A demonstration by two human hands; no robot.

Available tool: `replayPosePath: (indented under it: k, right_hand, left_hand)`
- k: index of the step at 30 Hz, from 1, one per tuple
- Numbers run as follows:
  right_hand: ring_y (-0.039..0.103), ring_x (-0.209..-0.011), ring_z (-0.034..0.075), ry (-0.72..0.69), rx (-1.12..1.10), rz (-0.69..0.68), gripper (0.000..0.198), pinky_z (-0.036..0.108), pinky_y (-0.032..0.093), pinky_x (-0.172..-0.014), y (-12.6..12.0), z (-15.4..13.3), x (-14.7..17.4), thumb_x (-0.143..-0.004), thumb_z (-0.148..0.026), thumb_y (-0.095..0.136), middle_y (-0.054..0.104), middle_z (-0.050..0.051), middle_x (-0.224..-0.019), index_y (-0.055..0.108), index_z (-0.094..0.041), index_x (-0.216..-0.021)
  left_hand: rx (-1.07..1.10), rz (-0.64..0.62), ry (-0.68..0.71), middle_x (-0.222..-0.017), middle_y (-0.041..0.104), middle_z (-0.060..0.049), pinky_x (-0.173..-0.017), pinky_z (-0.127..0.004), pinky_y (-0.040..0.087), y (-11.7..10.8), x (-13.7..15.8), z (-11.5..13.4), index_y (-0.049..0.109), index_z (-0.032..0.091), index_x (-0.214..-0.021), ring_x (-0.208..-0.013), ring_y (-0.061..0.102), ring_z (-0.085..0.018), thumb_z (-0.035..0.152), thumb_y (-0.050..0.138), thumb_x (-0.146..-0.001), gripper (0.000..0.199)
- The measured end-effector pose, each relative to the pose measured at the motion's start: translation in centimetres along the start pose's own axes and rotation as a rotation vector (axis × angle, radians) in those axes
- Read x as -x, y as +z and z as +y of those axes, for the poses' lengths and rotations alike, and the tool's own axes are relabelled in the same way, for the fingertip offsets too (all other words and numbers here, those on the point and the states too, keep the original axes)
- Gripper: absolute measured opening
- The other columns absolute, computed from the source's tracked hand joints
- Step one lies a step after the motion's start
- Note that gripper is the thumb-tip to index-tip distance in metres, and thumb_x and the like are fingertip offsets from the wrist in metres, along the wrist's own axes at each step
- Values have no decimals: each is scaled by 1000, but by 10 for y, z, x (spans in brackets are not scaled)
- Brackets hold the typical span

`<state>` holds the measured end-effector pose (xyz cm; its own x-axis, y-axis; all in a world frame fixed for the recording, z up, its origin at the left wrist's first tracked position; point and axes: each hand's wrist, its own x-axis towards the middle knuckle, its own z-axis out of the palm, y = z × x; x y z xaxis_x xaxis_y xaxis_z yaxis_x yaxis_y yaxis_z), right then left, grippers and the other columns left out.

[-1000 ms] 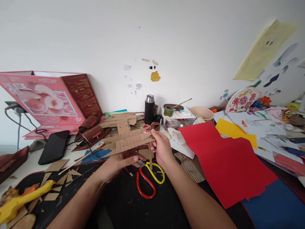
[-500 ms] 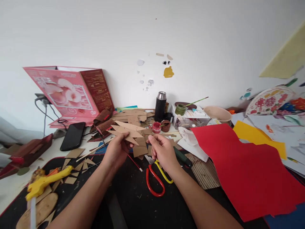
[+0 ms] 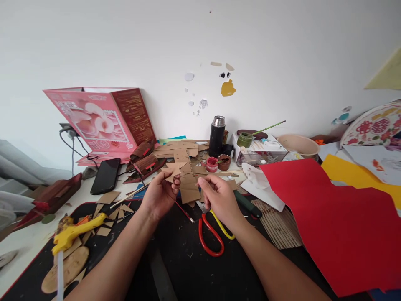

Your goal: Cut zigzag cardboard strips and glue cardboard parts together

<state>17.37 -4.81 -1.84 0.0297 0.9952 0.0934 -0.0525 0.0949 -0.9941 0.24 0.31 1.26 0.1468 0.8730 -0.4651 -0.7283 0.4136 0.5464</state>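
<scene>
My left hand pinches a small brown cardboard piece with pointed ends between thumb and fingers, raised above the black mat. Just to the right, my right hand is closed with thumb against the curled fingers; whatever they may hold is hidden. Under the right hand lie scissors with one red and one yellow handle, their blades partly covered. A dark red pencil rests on the mat between the hands. Behind them is a pile of flat cardboard scraps.
Left are a yellow glue gun, cardboard offcuts and a black phone. Behind stand a black thermos and paint jars. Right are a dark green tool handle, corrugated cardboard and a large red sheet.
The cardboard in my left hand has turned; its long, fanned points now look shorter. My right hand stays closed beside it. The whole view has shifted slightly, moving things rightward.
</scene>
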Motion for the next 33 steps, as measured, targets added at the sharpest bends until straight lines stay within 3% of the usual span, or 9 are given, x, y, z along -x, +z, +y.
replayPosePath:
  k: [12,23,28,33]
  right_hand:
    - [49,-39,11,-43,0,15,40,23,38,-43,-1,-7,2,-95,-62,68,52,-9,-51,65,-23,-90]
    - [49,-39,11,-8,-42,23,47,22,37,-42,-3,-5,0,-95,-70,67,51,-8,-52,62,-24,-86]
    - [50,-40,11,3,-40,11,45,23,41,-43,-4,-2,-2,-95,-68,66,51,-9,-51,66,-23,-89]
    - [49,-39,12,-16,-23,-9,42,23,41,-43,-5,-4,-2,-98,-62,64,50,-9,-47,68,-21,-90]
  left_hand:
    - [-123,6,-96,-61,61,-2,-38,-11,45,2,3,-8,62,14,-90,-43,56,-8,6,48,-92,16]
    - [-364,-83,297,-70,71,-2,-39,-24,52,-9,-3,-21,66,14,-94,-43,62,-15,14,68,-73,21]
    - [-395,-57,381,-81,76,-1,-49,-26,57,-9,-1,-21,66,18,-95,-56,71,-17,15,73,-70,26]
    - [-398,-71,349,-68,70,0,-44,-24,52,-11,-3,-21,64,16,-86,-46,62,-14,18,72,-70,18]
